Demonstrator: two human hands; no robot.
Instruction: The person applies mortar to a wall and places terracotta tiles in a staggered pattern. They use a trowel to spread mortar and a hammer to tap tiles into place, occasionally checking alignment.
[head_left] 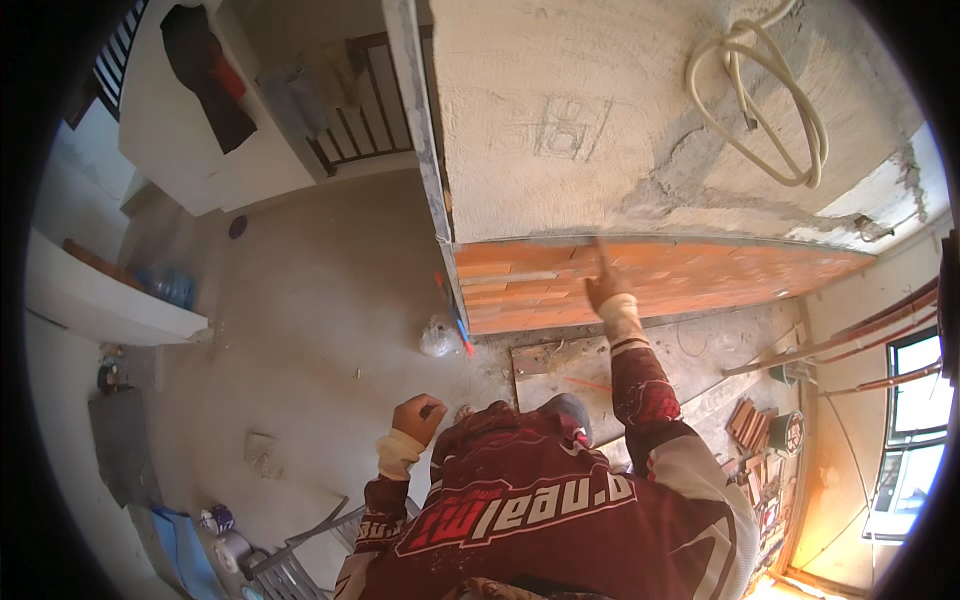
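My right hand [607, 287] reaches forward to the wall, its index finger stretched out and the other fingers curled in. The fingertip is at the top edge of the orange-brown brick tiles [540, 283], where they meet the rough plaster wall [590, 110]. I cannot tell whether it touches. Low in front of my body, at the left, my left hand [418, 418] is curled closed; whatever is inside it, if anything, is hidden. Both wrists show pale cuffs below the dark red sleeves.
A coiled cream hose [765, 105] hangs on the plaster. By the tiled wall's left end stand a clear plastic bag [437, 336] and a blue-and-red stick [462, 332]. Boards [560, 370] lie along its foot. Loose tiles [748, 425] and a bucket [787, 433] are at right, a grey metal ladder [290, 575] lower left.
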